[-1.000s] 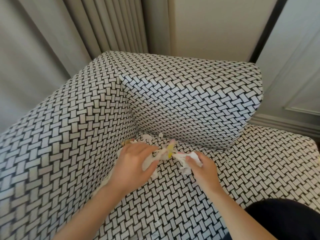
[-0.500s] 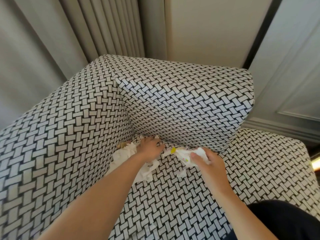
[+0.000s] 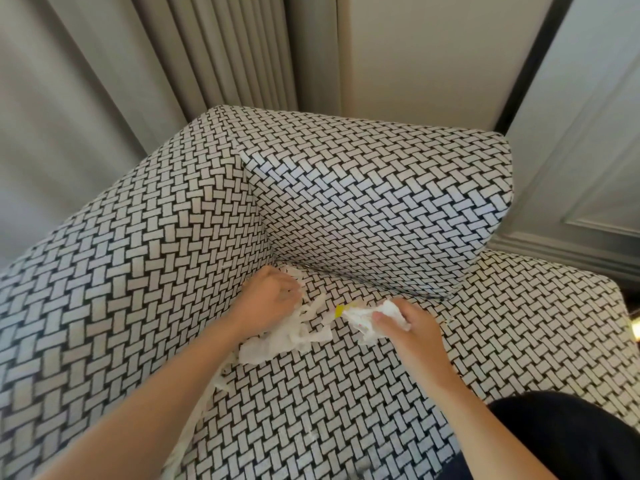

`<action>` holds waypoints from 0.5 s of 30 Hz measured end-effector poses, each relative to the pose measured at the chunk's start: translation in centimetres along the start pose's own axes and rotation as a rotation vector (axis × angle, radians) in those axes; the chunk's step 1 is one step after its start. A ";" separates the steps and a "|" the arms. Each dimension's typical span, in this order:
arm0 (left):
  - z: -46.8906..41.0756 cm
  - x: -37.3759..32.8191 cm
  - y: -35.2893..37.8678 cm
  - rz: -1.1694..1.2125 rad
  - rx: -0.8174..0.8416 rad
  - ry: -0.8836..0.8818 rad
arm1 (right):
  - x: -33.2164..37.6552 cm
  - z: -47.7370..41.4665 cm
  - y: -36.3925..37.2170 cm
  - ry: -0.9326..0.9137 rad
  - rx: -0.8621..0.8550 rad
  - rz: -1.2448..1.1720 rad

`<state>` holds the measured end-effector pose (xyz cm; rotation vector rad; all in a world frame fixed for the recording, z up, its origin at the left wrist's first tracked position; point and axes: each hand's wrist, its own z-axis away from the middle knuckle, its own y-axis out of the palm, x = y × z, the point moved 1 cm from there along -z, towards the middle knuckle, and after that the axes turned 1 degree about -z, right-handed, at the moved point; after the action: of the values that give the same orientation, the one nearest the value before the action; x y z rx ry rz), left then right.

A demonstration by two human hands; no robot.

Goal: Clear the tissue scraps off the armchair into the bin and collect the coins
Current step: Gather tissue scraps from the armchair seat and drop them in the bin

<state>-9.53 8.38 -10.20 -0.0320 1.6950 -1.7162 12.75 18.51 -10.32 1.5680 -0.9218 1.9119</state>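
The armchair (image 3: pixel 363 209) has a black-and-white woven-pattern cover. White tissue scraps (image 3: pixel 294 336) lie bunched on the seat near the back left corner. My left hand (image 3: pixel 268 299) is pressed into that corner with its fingers curled over the scraps. My right hand (image 3: pixel 410 332) grips a crumpled wad of tissue (image 3: pixel 369 318) with a small yellow bit (image 3: pixel 340 310) at its left end. More thin scraps (image 3: pixel 221 379) trail along the seam beside my left forearm. No coins and no bin are in view.
Grey curtains (image 3: pixel 194 64) hang behind the chair on the left. A panelled wall (image 3: pixel 588 168) stands on the right. My dark-clothed leg (image 3: pixel 571 441) is at the lower right, against the seat's front edge.
My left hand has pushed further into the back corner of the seat. My right hand has lifted its tissue wad slightly and shifted right.
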 end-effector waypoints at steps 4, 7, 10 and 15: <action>3.2 -0.2 -0.6 -0.250 0.172 0.135 | -0.2 0.5 0.4 0.003 0.046 0.036; 4.5 0.3 0.6 -0.344 0.151 0.183 | -0.2 1.0 0.6 -0.011 0.084 0.070; 5.5 0.8 1.6 -0.343 0.014 0.245 | -0.3 1.6 0.9 0.011 0.116 0.097; 7.0 0.7 2.2 -0.194 -0.193 0.257 | -0.2 2.7 0.7 0.006 0.113 0.158</action>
<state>-5.59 2.23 -11.48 -0.0696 2.1038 -1.7481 13.97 15.99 -10.35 1.5934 -0.9764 2.1101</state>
